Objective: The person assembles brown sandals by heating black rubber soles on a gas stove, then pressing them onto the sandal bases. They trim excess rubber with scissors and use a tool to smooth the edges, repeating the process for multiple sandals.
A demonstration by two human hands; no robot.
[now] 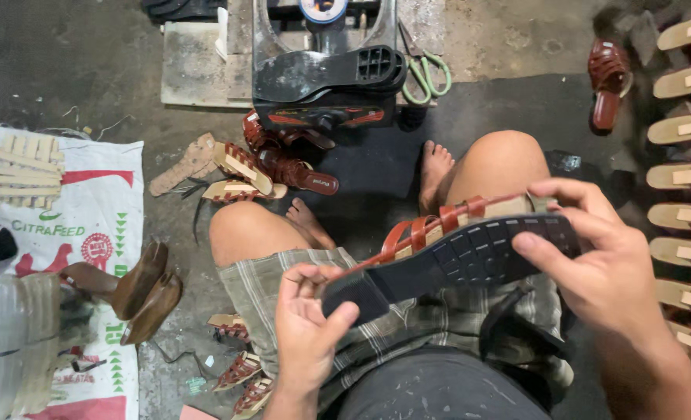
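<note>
I hold a sandal [454, 253] sole-up over my lap, its black treaded sole facing me and red-brown woven straps showing along its far edge. My left hand [306, 327] grips the heel end, thumb pressed on the sole. My right hand [602, 264] clasps the toe end, fingers curled over the top edge. My bare knees and feet lie beneath it.
A black press with a shoe-shaped form [334, 74] stands ahead, green-handled scissors [425, 76] beside it. Finished sandals [271, 167] lie by my feet, more [240, 377] at lower left. Tan insoles [684, 187] line the right edge. Wooden lasts [139, 292] rest on a printed sack [89, 225].
</note>
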